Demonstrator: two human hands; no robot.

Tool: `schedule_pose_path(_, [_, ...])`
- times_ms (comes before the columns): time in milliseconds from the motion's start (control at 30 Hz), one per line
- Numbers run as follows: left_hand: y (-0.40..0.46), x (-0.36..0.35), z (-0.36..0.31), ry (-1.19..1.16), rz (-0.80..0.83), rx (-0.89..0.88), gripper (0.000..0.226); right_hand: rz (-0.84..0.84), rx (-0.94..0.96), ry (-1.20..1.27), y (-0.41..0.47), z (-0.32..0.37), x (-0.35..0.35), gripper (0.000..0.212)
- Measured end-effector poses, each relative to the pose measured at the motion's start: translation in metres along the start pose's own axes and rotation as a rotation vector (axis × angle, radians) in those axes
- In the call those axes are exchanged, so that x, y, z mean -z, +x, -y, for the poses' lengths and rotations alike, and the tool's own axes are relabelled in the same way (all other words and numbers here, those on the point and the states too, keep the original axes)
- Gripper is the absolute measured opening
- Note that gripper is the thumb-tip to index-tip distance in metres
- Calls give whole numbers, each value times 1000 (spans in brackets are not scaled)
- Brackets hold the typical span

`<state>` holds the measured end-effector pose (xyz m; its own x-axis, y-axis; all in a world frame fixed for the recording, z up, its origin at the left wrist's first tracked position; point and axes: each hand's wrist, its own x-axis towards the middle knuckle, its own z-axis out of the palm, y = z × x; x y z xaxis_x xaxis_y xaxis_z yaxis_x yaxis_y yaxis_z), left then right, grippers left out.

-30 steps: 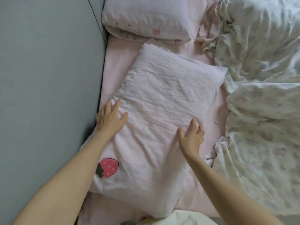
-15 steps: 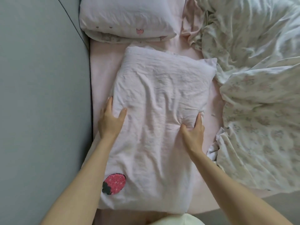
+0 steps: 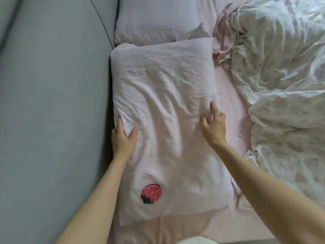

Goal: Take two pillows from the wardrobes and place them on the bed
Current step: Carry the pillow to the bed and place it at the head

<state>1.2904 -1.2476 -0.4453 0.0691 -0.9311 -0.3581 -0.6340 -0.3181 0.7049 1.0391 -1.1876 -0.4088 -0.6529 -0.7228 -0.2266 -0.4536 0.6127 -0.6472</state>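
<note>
Pink pillow (image 3: pixel 163 120) with strawberry patch (image 3: pixel 151 193) lies flat on the bed (image 3: pixel 228 95), against the grey wall (image 3: pixel 52 103), its top edge overlapping a second pillow (image 3: pixel 149 20) at the head. Left hand (image 3: pixel 124 140) and right hand (image 3: pixel 214 125) rest flat, fingers spread, on its side edges, gripping nothing, likely squaring it into line. Crumpled duvet (image 3: pixel 281 85) lies just right.

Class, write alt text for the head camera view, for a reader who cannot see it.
Two bare hands, left hand and right hand, press flat on a pale pink pillow with a strawberry patch, lying on a pink bed sheet. A second pillow lies beyond it; a floral duvet is rumpled at right.
</note>
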Motion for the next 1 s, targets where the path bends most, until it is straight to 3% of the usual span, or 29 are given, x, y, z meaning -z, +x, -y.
schedule_pose_path(100, [6, -11, 7, 293, 86, 48, 73, 189, -89, -223, 0, -27, -6, 59])
schedule_pose_path(200, [-14, -27, 7, 512, 17, -229, 71, 217, -32, -313, -14, -46, -10, 65])
schedule_pose_path(267, [-34, -41, 12, 565, 84, -349, 69, 238, 10, -305, -28, -56, -14, 68])
schedule_pose_path(333, [-57, -54, 25, 612, 178, -297, 68, 276, -19, -269, -40, -65, -17, 71])
schedule_pose_path(500, [-94, -58, 58, 636, 206, -169, 73, 378, -54, -306, -66, -91, -13, 79])
schedule_pose_path(800, [-159, -40, 93, 685, 347, -47, 110, 506, -150, -355, -154, -154, 12, 104])
schedule_pose_path(933, [-170, -33, 91, 617, 363, 14, 106, 558, -189, -251, -166, -165, 27, 91])
schedule_pose_path(1000, [-168, -34, 78, 576, 331, 25, 98, 467, -150, -187, -161, -155, 36, 75])
